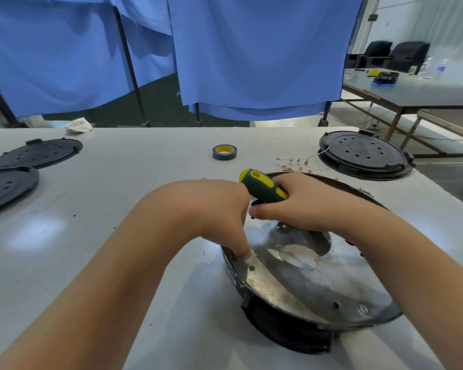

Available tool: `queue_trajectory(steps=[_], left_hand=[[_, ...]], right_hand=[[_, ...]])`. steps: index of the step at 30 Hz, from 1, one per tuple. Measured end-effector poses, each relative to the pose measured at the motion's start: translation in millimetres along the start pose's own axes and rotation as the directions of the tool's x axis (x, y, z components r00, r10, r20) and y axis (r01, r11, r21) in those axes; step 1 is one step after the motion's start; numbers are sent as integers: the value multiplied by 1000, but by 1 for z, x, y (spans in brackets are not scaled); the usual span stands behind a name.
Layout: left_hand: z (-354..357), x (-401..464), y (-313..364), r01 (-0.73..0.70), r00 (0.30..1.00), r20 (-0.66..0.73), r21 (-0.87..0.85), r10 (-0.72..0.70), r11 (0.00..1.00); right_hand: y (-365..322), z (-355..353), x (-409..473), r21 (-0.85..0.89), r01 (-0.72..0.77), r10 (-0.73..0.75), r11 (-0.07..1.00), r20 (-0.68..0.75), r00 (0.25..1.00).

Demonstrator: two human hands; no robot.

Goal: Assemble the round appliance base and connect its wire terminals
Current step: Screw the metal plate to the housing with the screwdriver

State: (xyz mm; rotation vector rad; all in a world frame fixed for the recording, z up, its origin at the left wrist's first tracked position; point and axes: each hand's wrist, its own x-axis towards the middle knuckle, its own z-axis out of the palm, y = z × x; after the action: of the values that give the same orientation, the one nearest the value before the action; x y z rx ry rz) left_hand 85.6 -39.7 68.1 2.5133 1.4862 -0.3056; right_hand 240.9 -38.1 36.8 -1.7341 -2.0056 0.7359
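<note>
Screwing looks like the step now: the right hand grips a screwdriver over the base. The left hand pinches something tiny at the base's rim, maybe a screw. Next, the tip must meet it.

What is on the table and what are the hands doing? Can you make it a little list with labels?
left hand: fingers press on the round base's left rim
right hand: grips the screwdriver, green and yellow handle
round base: shiny metal plate on a black part, near edge of table
tape roll: beyond the hands
wire terminals: loose, behind the base
black discs: two far left, one far right
</note>
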Motion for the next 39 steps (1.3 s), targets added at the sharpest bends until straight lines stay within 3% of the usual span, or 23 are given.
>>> queue_trajectory(steps=[4, 10, 16, 24, 30, 32, 36, 39], left_hand=[[3, 2, 2, -6, 999, -36, 54, 8, 999], [4, 2, 2, -21, 1000, -3, 56, 21, 998], [1, 1, 1, -36, 997, 66, -31, 38, 999], [2, 6, -3, -5, 997, -76, -8, 5, 1000], [-1, 9, -22, 58, 993, -101, -33, -61, 998], [-1, 11, -24, 62, 995, -75, -41, -64, 997], [1, 16, -25, 70, 998, 5, -62, -70, 996], [0, 17, -28, 56, 997, 67, -113, -49, 992]], right_hand=[[3, 2, -4, -177, -38, 53, 983, 76, 996], [0, 3, -7, -391, -28, 56, 920, 59, 997], [3, 6, -6, -427, -19, 83, 904, 132, 988], [2, 5, -5, -416, -30, 82, 909, 108, 991], [-1, -8, -5, -263, -42, 10, 964, -125, 992], [-3, -16, -8, -121, -20, 0, 992, -161, 987], [-14, -34, -16, 153, 130, -71, 980, -345, 936], [-22, -40, -21, 351, 261, -87, 899, -442, 893]])
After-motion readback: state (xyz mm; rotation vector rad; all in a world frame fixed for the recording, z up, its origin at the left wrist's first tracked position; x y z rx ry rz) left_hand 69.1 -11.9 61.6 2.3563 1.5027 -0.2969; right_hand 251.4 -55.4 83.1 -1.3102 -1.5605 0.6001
